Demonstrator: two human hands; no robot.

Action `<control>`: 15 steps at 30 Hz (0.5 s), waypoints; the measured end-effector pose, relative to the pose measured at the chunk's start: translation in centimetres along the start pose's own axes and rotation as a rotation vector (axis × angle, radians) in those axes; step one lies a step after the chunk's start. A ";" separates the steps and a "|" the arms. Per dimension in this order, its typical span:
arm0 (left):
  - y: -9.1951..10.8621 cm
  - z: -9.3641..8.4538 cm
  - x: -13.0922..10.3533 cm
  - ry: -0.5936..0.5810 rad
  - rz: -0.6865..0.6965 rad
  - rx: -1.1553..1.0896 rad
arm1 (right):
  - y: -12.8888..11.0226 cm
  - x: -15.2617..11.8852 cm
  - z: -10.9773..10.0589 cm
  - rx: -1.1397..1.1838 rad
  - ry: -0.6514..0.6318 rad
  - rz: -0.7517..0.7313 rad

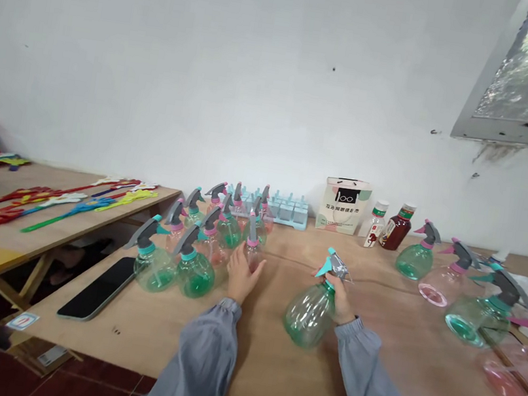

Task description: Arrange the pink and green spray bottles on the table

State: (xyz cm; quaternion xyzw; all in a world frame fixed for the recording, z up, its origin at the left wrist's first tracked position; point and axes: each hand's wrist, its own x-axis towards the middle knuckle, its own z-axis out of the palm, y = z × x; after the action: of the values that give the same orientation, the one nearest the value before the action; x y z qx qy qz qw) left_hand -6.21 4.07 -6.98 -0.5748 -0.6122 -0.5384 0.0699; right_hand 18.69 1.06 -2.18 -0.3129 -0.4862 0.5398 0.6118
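My right hand is closed around the neck of a clear green spray bottle with a grey and teal trigger head. That bottle is tilted over the table, a little green showing at its base. Farther left, my left hand has its fingers and thumb around a pink-collared spray bottle, whose lower part is hidden by the hand. Beside it on the left stands a group of several green and pink spray bottles, among them a green spray bottle at the front.
A black phone lies near the table's left edge. Along the wall stand a light-blue popsicle mold, a paper bag and two labelled bottles. More spray bottles occupy the right side. Colourful flower crafts cover the left table.
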 end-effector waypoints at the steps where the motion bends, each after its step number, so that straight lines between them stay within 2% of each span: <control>1: 0.1 -0.1 -0.2 -0.019 0.007 -0.002 | 0.0 0.0 0.0 0.009 0.009 0.001; 7: 0.6 0.0 -0.5 -0.083 0.052 -0.032 | -0.2 -0.3 0.2 0.077 -0.214 0.084; 12: 0.5 0.1 -0.6 -0.083 0.053 -0.056 | -0.4 -0.9 0.9 0.008 -0.215 -0.056; 15: 0.6 0.1 -0.6 -0.090 0.041 -0.072 | -0.5 -1.1 1.4 0.020 -0.308 -0.027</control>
State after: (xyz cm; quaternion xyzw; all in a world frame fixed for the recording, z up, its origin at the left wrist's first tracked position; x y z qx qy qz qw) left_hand -5.53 3.60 -7.12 -0.6132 -0.5829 -0.5321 0.0326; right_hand 17.59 -0.35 -1.54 -0.2138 -0.5731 0.5777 0.5405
